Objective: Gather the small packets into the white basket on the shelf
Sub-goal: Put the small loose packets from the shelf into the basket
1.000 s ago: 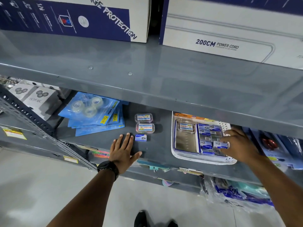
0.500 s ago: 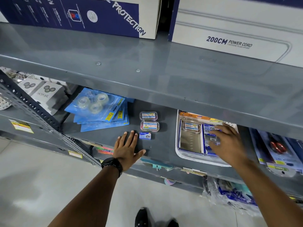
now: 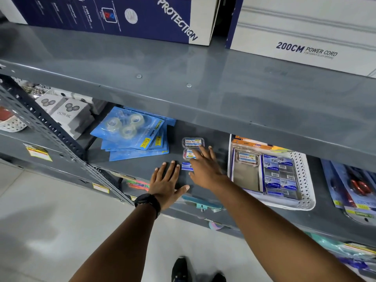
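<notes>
Left of the white basket (image 3: 306, 180), tape packs (image 3: 130, 137) are lying stacked. Your left hand (image 3: 165, 185) is resting flat, fingers spread, holding nothing. Just beside it, your right hand (image 3: 205, 167) is hovering open-fingered over the small packets (image 3: 188, 157) and clear cases left of the basket, which is holding more blue packets.

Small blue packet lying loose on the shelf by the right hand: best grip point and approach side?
Pinch the small blue packet across its two short ends, coming from above and the front. It lies flat on the shelf, so there is no tall side to wrap. The right hand hovers open by its right edge, the left hand lies flat just left, and a clear box sits directly behind.
</notes>
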